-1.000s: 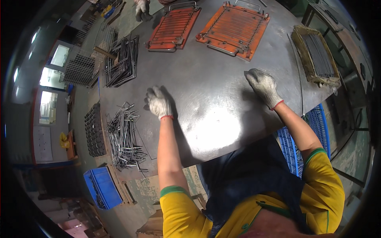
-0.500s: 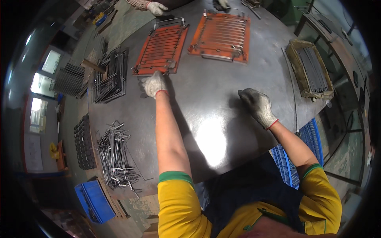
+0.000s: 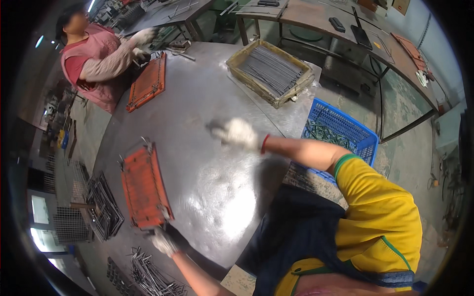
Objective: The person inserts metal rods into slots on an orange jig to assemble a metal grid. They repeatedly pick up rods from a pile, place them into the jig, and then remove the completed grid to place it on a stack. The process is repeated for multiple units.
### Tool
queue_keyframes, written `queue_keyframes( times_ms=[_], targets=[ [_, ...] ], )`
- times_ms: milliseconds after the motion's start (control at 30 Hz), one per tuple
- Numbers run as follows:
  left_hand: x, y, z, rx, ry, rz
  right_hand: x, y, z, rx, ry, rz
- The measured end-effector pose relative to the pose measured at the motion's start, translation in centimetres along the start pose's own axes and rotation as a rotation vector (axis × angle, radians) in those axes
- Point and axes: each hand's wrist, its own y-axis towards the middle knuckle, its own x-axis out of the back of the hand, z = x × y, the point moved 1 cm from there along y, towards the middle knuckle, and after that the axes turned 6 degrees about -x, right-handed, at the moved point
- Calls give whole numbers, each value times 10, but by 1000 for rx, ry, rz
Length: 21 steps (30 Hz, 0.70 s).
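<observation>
My left hand (image 3: 164,241), in a white knitted glove, is at the near edge of an orange jig board (image 3: 144,185); its fingers look closed on that edge. Small metal clamps or pegs stand along the board's sides. My right hand (image 3: 238,133), gloved too, hangs over the middle of the grey metal table (image 3: 197,106). Motion smears its darkened fingertips, so whether it holds anything cannot be made out. Across the table, a co-worker in pink handles a second orange jig board (image 3: 148,83).
A worn tray (image 3: 284,101) of thin metal rods stands on the far right. Beside the table is a blue basket (image 3: 368,138) with green pieces. Bent rods (image 3: 150,276) lie near left, and wire frames (image 3: 104,207) beyond them. Another table (image 3: 316,17) stands behind.
My view has swung to the right, bringing the co-worker, rod tray and blue basket further in. My right hand has reached forward across the table; my left stays at the board's near edge.
</observation>
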Motion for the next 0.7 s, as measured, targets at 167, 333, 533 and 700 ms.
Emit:
queue_keyframes(
  times_ms=[167,333,533,700],
  targets=[
    [38,-132,-5,41,-162,-143,156,28,-11,-192,-597,-448],
    [57,-190,11,25,211,44,178,40,-74,-115,-1095,-210],
    [39,-198,55,-214,541,-115,152,70,-64,-238,-1129,-183],
    [35,-193,68,-308,499,-144,168,85,-49,-395,-935,-102]
  ],
)
